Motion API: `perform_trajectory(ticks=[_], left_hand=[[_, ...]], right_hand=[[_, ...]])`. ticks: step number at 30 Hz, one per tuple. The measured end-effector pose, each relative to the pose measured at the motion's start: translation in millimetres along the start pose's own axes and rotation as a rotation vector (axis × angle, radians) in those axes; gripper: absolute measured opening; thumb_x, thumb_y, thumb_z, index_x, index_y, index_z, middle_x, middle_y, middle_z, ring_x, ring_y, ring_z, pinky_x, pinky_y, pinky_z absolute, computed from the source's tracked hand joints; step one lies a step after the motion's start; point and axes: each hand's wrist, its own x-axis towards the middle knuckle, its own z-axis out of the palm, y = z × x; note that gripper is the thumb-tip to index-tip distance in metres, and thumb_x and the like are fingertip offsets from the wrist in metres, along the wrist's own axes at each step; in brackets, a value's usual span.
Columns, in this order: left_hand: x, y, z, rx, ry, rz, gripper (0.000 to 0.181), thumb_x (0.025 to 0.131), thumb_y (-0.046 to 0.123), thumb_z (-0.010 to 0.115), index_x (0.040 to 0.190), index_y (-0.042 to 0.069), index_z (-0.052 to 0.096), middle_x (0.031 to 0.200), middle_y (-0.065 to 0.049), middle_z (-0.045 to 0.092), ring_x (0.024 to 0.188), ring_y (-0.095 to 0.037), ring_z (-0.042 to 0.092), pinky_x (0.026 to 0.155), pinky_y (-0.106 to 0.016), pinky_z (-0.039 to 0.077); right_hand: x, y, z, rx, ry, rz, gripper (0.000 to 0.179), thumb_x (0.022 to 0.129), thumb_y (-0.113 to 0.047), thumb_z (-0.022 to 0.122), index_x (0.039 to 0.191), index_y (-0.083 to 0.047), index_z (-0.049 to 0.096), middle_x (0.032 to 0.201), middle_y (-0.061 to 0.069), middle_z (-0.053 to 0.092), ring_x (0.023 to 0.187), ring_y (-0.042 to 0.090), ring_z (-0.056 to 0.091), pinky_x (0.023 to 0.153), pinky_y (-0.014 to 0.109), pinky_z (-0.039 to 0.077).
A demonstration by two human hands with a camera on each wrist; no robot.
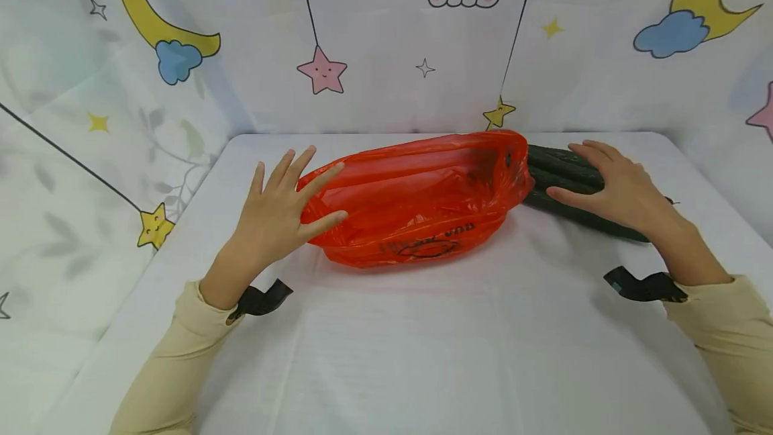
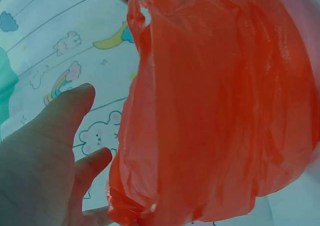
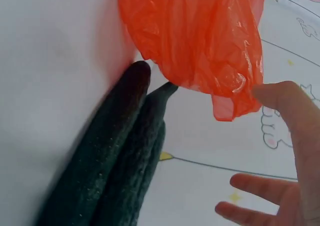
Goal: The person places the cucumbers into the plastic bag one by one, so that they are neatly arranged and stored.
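A red plastic bag (image 1: 417, 200) lies on its side across the white table, its mouth spread and dark printing on its near side. At its left end is my left hand (image 1: 268, 217), fingers straight and spread, with fingertips overlapping the bag's edge in the head view. Several dark green cucumbers (image 1: 561, 166) lie together just right of the bag; the right wrist view shows the long cucumbers (image 3: 107, 141) side by side. Over them my right hand (image 1: 625, 190) is spread with nothing in its grasp, its thumb pointing toward the bag. The bag's inside is mostly hidden.
The white table (image 1: 410, 354) stretches in front of the bag toward me. Behind it hangs a pale backdrop cloth (image 1: 374, 19) with printed moons, stars and a bear. Each wrist carries a black strap (image 1: 262, 299) with a loose end.
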Motion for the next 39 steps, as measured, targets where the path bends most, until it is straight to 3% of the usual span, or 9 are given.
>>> perform_trajectory(ticks=[3, 7, 10, 12, 16, 21, 26, 31, 39], left_hand=[[-2.0, -0.8, 2.9, -0.021, 0.013, 0.009, 0.071, 0.091, 0.057, 0.057, 0.153, 0.033, 0.031, 0.160, -0.013, 0.021, 0.144, -0.040, 0.023, 0.109, -0.068, 0.018], [-3.3, -1.6, 7.3, -0.065, 0.019, 0.002, 0.066, 0.091, 0.054, 0.060, 0.148, 0.026, 0.043, 0.157, -0.018, 0.025, 0.135, -0.041, 0.037, 0.102, -0.066, 0.033], [-3.6, -1.5, 9.7, -0.095, 0.006, -0.014, 0.064, 0.091, 0.053, 0.060, 0.146, 0.022, 0.048, 0.155, -0.020, 0.028, 0.109, -0.042, 0.059, 0.089, -0.059, 0.046], [-3.6, -1.3, 10.7, -0.114, -0.002, -0.027, 0.065, 0.091, 0.053, 0.061, 0.145, 0.020, 0.048, 0.155, -0.020, 0.030, 0.090, -0.040, 0.065, 0.079, -0.053, 0.053], [-2.7, -1.5, 12.0, -0.143, -0.005, -0.036, 0.072, 0.087, 0.055, 0.065, 0.147, 0.020, 0.045, 0.155, -0.017, 0.030, 0.066, -0.028, 0.063, 0.059, -0.040, 0.055], [-3.4, -4.2, 14.1, -0.152, -0.007, -0.023, 0.082, 0.080, 0.050, 0.075, 0.149, 0.020, 0.041, 0.154, -0.017, 0.030, 0.047, -0.016, 0.049, 0.045, -0.027, 0.044], [-4.6, -7.3, 14.0, -0.163, -0.022, -0.023, 0.083, 0.079, 0.046, 0.078, 0.149, 0.020, 0.040, 0.155, -0.017, 0.027, 0.042, -0.013, 0.041, 0.044, -0.026, 0.042], [-4.0, -9.6, 11.2, -0.217, -0.052, -0.063, 0.081, 0.079, 0.042, 0.080, 0.146, 0.017, 0.042, 0.153, -0.019, 0.025, 0.045, -0.016, 0.048, 0.051, -0.033, 0.050], [-3.7, -10.0, 14.6, -0.275, -0.101, -0.106, 0.081, 0.079, 0.042, 0.080, 0.146, 0.015, 0.043, 0.148, -0.021, 0.030, 0.078, -0.034, 0.066, 0.071, -0.048, 0.057]], right_hand=[[0.1, 1.6, 2.7, 0.081, 0.045, -0.024, 0.085, 0.085, -0.045, 0.071, 0.149, -0.005, 0.034, 0.153, 0.028, 0.025, 0.138, 0.050, 0.023, 0.101, 0.076, 0.020], [-0.4, 4.9, 7.3, 0.145, 0.104, -0.052, 0.075, 0.084, -0.038, 0.075, 0.142, -0.002, 0.044, 0.147, 0.027, 0.036, 0.135, 0.047, 0.029, 0.102, 0.072, 0.024], [-0.1, 8.7, 11.6, 0.177, 0.121, -0.066, 0.068, 0.084, -0.033, 0.075, 0.138, -0.003, 0.049, 0.143, 0.027, 0.040, 0.132, 0.047, 0.033, 0.101, 0.071, 0.026], [1.0, 11.6, 15.0, 0.187, 0.123, -0.078, 0.064, 0.084, -0.031, 0.076, 0.136, -0.003, 0.051, 0.142, 0.027, 0.042, 0.130, 0.047, 0.035, 0.100, 0.071, 0.028], [3.3, 17.8, 22.6, 0.187, 0.142, -0.118, 0.055, 0.084, -0.023, 0.075, 0.130, -0.001, 0.055, 0.137, 0.028, 0.046, 0.125, 0.046, 0.040, 0.095, 0.069, 0.034], [7.9, 24.9, 30.3, 0.153, 0.155, -0.154, 0.047, 0.085, -0.015, 0.073, 0.126, 0.003, 0.057, 0.131, 0.029, 0.050, 0.116, 0.047, 0.046, 0.089, 0.064, 0.039], [10.5, 33.9, 34.5, 0.124, 0.150, -0.148, 0.045, 0.087, -0.012, 0.070, 0.126, 0.004, 0.057, 0.129, 0.031, 0.050, 0.112, 0.049, 0.049, 0.087, 0.064, 0.040], [11.5, 43.0, 37.6, 0.110, 0.158, -0.139, 0.041, 0.088, -0.011, 0.069, 0.124, 0.005, 0.058, 0.127, 0.033, 0.052, 0.111, 0.050, 0.050, 0.089, 0.065, 0.037], [18.7, 57.1, 48.4, 0.062, 0.159, -0.135, 0.037, 0.088, -0.009, 0.070, 0.120, 0.008, 0.060, 0.125, 0.034, 0.055, 0.119, 0.053, 0.043, 0.097, 0.068, 0.031]])
